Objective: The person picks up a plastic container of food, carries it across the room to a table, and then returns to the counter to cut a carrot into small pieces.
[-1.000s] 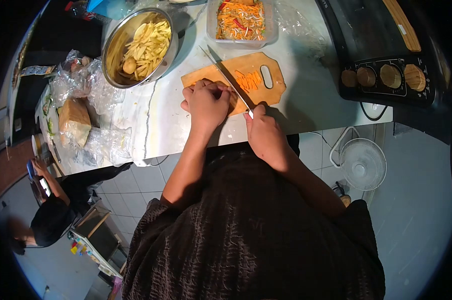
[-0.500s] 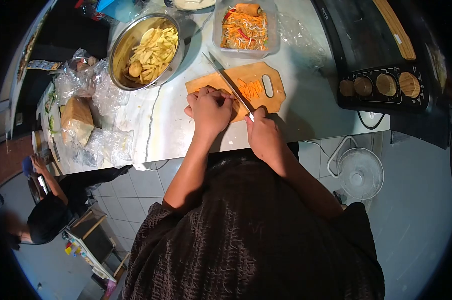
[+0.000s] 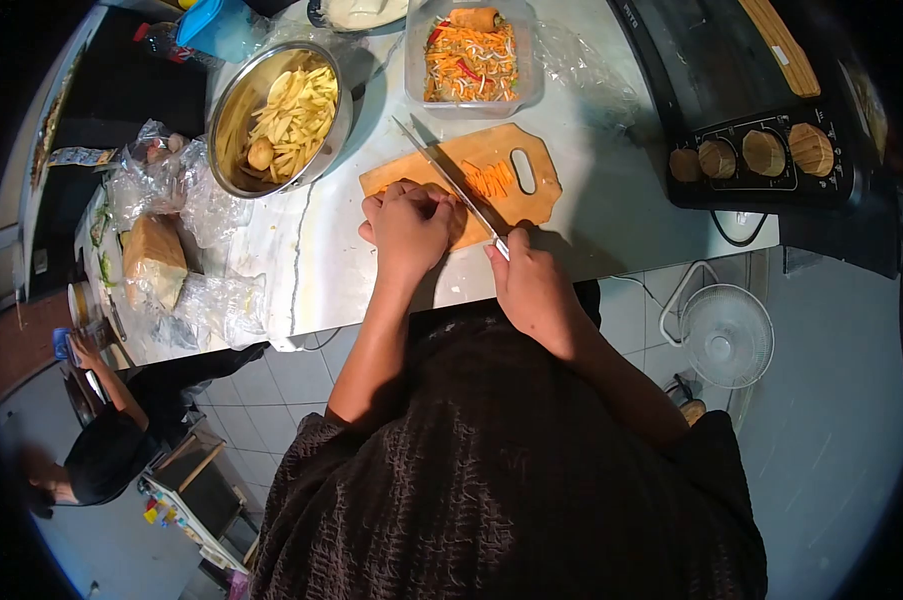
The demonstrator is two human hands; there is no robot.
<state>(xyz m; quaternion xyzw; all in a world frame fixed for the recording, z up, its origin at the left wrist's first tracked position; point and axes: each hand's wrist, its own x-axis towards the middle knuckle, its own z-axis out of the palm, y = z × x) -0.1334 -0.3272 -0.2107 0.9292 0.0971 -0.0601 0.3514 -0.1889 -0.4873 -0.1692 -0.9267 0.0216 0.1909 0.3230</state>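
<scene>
Wooden cutting board (image 3: pixel 531 195) lies near the top middle of the frame on a pale countertop (image 3: pixel 611 215), its handle hole toward the right. On it sits a small heap of orange carrot strips (image 3: pixel 491 178), just right of the knife blade. The left hand (image 3: pixel 408 222) rests curled, knuckles up, on the left part of the board, fingers bunched over a piece that is mostly hidden under them. The right hand (image 3: pixel 531 285) sits just below the board's lower edge, closed around the handle of a long knife (image 3: pixel 441 170), whose blade slants up and left across the board, close beside the left fingers.

Above the board stands a clear plastic tub (image 3: pixel 471 62) filled with shredded mixed vegetables. At upper left a metal bowl (image 3: pixel 233 110) holds pale cut sticks and a small whole potato. Crumpled plastic bags (image 3: pixel 186 190) lie at the left edge of the counter. A dark stove (image 3: pixel 761 100) with round knobs fills the upper right. Down at lower left another person (image 3: pixel 101 440) sits on the tiled floor, and a white fan (image 3: pixel 723 335) stands at the right
</scene>
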